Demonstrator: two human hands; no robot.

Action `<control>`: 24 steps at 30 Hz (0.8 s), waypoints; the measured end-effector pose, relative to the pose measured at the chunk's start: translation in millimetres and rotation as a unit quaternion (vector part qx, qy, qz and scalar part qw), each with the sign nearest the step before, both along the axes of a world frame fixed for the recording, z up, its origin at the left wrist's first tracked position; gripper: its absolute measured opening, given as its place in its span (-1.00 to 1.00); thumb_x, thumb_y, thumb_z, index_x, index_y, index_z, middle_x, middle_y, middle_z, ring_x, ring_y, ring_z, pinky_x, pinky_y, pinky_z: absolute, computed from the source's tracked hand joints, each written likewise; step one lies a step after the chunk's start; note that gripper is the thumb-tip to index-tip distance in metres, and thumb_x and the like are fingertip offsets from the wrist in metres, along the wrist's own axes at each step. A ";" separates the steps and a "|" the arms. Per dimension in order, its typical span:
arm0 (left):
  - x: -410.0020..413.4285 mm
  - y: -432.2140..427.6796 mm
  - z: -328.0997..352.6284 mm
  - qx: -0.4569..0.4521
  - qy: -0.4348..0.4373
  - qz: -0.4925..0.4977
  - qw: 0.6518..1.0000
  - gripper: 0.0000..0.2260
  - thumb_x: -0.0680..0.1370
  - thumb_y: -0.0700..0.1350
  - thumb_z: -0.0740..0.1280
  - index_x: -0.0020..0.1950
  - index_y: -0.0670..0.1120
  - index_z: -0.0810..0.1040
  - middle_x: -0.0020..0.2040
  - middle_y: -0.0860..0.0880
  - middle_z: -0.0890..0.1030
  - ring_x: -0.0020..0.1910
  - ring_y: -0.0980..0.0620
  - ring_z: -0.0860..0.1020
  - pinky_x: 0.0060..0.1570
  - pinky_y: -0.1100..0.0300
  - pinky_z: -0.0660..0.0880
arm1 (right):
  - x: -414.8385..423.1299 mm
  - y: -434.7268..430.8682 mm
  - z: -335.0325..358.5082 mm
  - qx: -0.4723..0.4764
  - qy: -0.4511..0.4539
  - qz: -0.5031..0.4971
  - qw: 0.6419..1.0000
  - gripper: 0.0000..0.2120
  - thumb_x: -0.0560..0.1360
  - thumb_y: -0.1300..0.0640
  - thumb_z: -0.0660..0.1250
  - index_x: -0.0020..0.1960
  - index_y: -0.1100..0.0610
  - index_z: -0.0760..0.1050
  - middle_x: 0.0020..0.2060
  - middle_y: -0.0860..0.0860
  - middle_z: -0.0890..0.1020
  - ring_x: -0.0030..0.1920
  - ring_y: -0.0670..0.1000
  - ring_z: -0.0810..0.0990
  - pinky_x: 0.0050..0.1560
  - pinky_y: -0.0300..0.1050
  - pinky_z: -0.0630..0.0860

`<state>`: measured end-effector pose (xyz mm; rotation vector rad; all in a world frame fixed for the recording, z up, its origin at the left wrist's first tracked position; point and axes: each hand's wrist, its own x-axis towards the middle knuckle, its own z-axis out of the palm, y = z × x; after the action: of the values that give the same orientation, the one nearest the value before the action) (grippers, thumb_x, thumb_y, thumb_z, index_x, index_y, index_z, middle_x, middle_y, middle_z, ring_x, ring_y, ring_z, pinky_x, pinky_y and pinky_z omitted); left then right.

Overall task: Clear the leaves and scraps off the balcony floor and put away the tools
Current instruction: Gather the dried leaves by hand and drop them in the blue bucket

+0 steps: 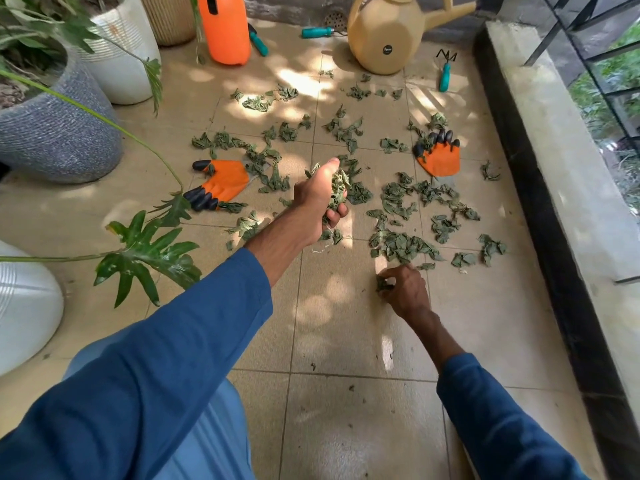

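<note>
The crumpled dark-green leaf scraps (401,244) are lying scattered across the middle of the beige tiled balcony floor (346,341). They are thickest just beyond the person's hands and thinning toward the far wall.

The left hand (320,199) is hovering above the floor, its fingers (335,215) curled tight round a wad of gathered leaves (338,188). It is apparently serving as the store, so that each pick need not be carried off alone. The right hand (405,289) is reaching down at the near edge of the scatter, its fingers (391,271) pinching a small clump of scraps (382,285) against the tile. Judging by the nearly bare tiles closer in, it is working the nearest leaves first.

An orange rubber glove with black claw tips (225,183) is lying flat among the leaves on the left, unworn, and its matching glove (440,157) on the right.

Further out, a teal-handled hand rake (445,76) and two other teal-handled tools (317,32) are lying loose by the tan plastic watering can (384,39) and the orange spray bottle (227,29), not yet put away.
</note>
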<state>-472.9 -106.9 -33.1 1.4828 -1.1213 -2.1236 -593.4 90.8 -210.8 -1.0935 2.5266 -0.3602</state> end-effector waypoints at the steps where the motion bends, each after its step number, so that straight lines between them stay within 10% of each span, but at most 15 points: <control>1: -0.6 0.1 -0.4 -0.002 0.000 -0.001 1.000 -0.67 0.59 0.12 0.35 -0.13 -0.14 0.55 -0.38 -0.05 0.56 -0.55 0.05 0.45 -0.66 0.30 0.19 | -1.8 -2.4 -1.6 0.013 0.003 0.013 1.000 -0.63 0.45 0.27 0.51 0.25 0.14 0.60 0.18 0.11 0.58 0.01 0.05 0.63 -0.06 -0.31 0.49; 11: -7.3 3.6 -2.9 0.003 -0.011 -0.009 1.000 -0.64 0.59 0.12 0.36 -0.22 -0.14 0.55 -0.35 -0.06 0.58 -0.53 0.06 0.46 -0.67 0.31 0.19 | -2.8 -2.5 -13.1 -0.005 0.017 0.068 0.997 -0.89 0.48 0.32 0.46 -0.09 0.14 0.68 -0.12 0.03 0.71 -0.23 -0.08 0.66 -0.21 -0.23 0.64; 15: -10.1 4.4 -5.0 0.005 -0.002 -0.011 1.000 -0.65 0.59 0.11 0.35 -0.20 -0.15 0.53 -0.35 -0.06 0.56 -0.54 0.06 0.45 -0.68 0.32 0.19 | -40.3 12.8 -7.7 -0.021 0.010 0.025 0.999 -0.90 0.43 0.27 0.53 -0.11 0.11 0.67 -0.05 -0.01 0.62 -0.15 -0.12 0.62 -0.32 -0.48 0.49; 24: -6.8 -1.3 -14.9 0.024 -0.008 -0.016 1.000 -0.70 0.58 0.14 0.36 -0.12 -0.09 0.51 -0.32 -0.05 0.56 -0.48 0.04 0.44 -0.65 0.30 0.16 | -106.4 25.7 -6.2 0.052 0.073 0.032 0.995 -0.91 0.46 0.21 0.51 -0.04 0.10 0.68 -0.07 0.02 0.69 -0.22 -0.09 0.58 -0.27 -0.36 0.43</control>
<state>-479.7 -108.2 -48.0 1.5151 -1.1142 -2.1780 -699.7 116.5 -217.0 -1.1972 2.5950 -0.1331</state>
